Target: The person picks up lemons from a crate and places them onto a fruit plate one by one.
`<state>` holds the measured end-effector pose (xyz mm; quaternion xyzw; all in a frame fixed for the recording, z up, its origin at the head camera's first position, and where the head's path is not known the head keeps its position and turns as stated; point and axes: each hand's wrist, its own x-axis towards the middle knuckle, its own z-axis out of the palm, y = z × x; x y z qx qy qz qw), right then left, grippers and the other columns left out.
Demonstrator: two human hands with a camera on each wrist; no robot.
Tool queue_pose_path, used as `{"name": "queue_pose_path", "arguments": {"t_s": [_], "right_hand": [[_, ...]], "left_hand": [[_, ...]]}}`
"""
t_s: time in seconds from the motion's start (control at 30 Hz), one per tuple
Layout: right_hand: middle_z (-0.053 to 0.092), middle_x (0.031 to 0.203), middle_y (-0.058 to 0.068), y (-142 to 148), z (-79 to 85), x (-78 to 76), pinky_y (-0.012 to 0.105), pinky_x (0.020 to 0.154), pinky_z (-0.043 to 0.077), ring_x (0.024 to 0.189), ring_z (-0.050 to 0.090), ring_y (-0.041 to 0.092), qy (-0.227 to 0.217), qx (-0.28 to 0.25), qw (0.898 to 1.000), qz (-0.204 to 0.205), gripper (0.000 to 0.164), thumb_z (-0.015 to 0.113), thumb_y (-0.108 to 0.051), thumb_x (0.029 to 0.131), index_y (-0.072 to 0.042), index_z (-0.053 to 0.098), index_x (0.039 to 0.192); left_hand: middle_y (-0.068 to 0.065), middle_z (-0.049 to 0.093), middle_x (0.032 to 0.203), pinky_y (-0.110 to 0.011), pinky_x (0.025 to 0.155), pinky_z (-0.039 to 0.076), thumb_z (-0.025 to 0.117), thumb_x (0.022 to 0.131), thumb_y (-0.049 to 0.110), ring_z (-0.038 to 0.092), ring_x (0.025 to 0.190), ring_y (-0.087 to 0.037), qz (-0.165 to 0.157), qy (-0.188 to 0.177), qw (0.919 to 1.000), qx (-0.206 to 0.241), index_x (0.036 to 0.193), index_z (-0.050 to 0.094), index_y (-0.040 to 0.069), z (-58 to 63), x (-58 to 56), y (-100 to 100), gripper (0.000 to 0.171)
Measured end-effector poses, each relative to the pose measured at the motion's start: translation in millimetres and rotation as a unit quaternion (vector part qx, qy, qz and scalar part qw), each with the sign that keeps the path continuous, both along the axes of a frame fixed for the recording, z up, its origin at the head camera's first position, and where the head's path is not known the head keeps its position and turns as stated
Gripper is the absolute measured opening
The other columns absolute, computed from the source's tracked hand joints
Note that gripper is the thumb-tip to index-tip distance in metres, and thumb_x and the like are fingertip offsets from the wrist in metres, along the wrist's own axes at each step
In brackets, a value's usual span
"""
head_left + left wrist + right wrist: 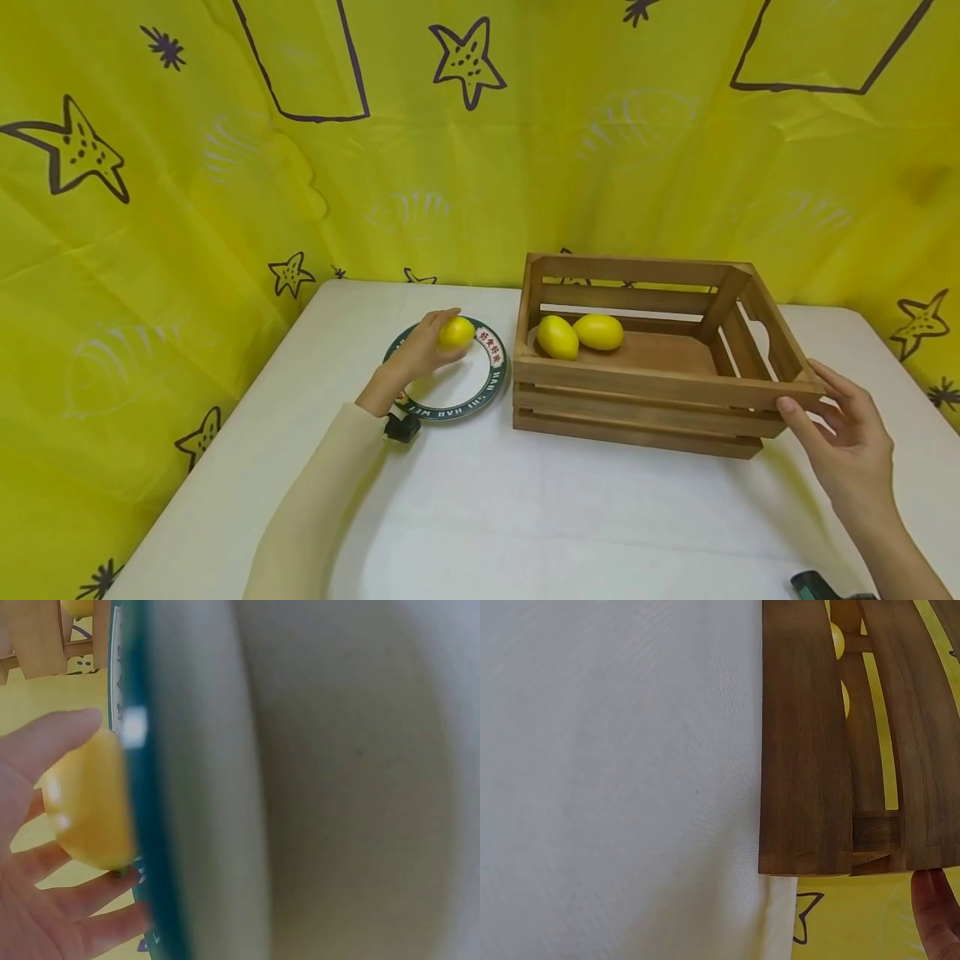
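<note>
Yellow and glossy, the lemon (457, 332) sat in your left hand (422, 350), thumb and fingers curled about it, over the plate (498, 375), a little off its middle toward twelve o'clock. I could not tell whether the fruit touched the plate. In the left wrist view your thumb lay at about twelve o'clock on the lemon, the fingers spread below it, and a green tip pointed toward five o'clock. Your arm, in a pale sleeve (322, 500), reached in over the plate from seven o'clock.

The plate had a dark green rim with white lettering, and a white label with red characters at two o'clock. Just beside it, at three o'clock, stood the slatted wooden crate (652, 379). Two more lemons (558, 337) lay inside, close together at the crate's nine o'clock end.

Your right hand (851, 437) gripped the crate's corner at four o'clock, thumb on the near side and fingers round the end. Plate and crate both stood on a white-covered table (540, 517). Beyond it, at twelve o'clock, hung a yellow curtain (510, 192) drawn with dark starfish and pale fish.
</note>
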<state>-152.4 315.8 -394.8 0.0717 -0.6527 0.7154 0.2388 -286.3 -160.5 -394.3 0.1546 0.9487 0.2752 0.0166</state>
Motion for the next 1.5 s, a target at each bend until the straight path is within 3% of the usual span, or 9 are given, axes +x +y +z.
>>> {"name": "queue_pose_path", "arguments": {"t_s": [0.23,0.47,0.77,0.93,1.23,1.5], "right_hand": [[0.052,0.126,0.000,-2,-0.9,0.2,0.007,0.081,0.048,0.098,0.061,0.001,-0.001,-0.003,1.000,0.003,0.061,0.054,0.024,0.085,-0.001,0.050,0.140],[0.053,0.124,0.000,-2,-2.0,-0.2,0.006,0.080,0.048,0.098,0.061,0.001,-0.001,0.006,1.000,0.003,0.061,0.054,0.024,0.085,-0.001,0.049,0.140],[0.052,0.125,0.001,0,-1.5,-1.2,0.006,0.080,0.047,0.100,0.061,0.002,0.000,0.005,1.000,0.003,0.061,0.054,0.024,0.085,-0.002,0.050,0.140],[0.052,0.125,0.000,0,-1.7,-0.4,0.006,0.080,0.047,0.100,0.060,0.001,-0.004,0.005,1.000,-0.001,0.061,0.054,0.023,0.085,-0.002,0.050,0.140],[0.052,0.126,0.000,0,-1.1,-0.4,0.006,0.081,0.047,0.100,0.060,0.002,-0.004,0.002,1.000,-0.001,0.061,0.054,0.023,0.085,-0.002,0.050,0.140],[0.052,0.126,0.000,0,-0.9,-1.1,0.006,0.081,0.047,0.101,0.060,0.002,-0.002,0.007,1.000,0.000,0.061,0.054,0.023,0.085,-0.002,0.050,0.140]], "left_hand": [[-0.027,0.031,0.150,-0.050,0.113,0.032,0.069,0.092,0.024,0.039,0.135,-0.042,-0.007,0.001,1.0000,-0.002,0.150,0.031,0.003,1.8,-0.1,0,0.072],[-0.023,0.017,0.158,-0.056,0.106,0.038,0.072,0.089,0.028,0.040,0.134,-0.044,0.029,-0.008,0.9994,-0.018,0.151,0.031,0.010,2.6,0.3,-2,0.077],[-0.020,0.026,0.155,-0.058,0.101,0.043,0.071,0.088,0.033,0.041,0.133,-0.043,0.046,0.048,0.9971,-0.038,0.149,0.035,0.010,7.9,0.9,-9,0.075],[-0.018,0.038,0.150,-0.056,0.102,0.041,0.073,0.085,0.037,0.046,0.129,-0.041,0.049,0.110,0.9914,-0.051,0.145,0.044,0.010,14.6,4.1,-8,0.071],[-0.017,0.049,0.141,-0.054,0.101,0.041,0.072,0.084,0.033,0.048,0.128,-0.036,0.015,0.202,0.9786,-0.032,0.138,0.053,0.010,29.5,7.7,3,0.061],[-0.014,0.052,0.139,-0.054,0.097,0.044,0.070,0.085,0.030,0.050,0.126,-0.033,-0.011,0.233,0.9722,-0.018,0.136,0.055,0.009,42.0,13.5,14,0.057]]}}
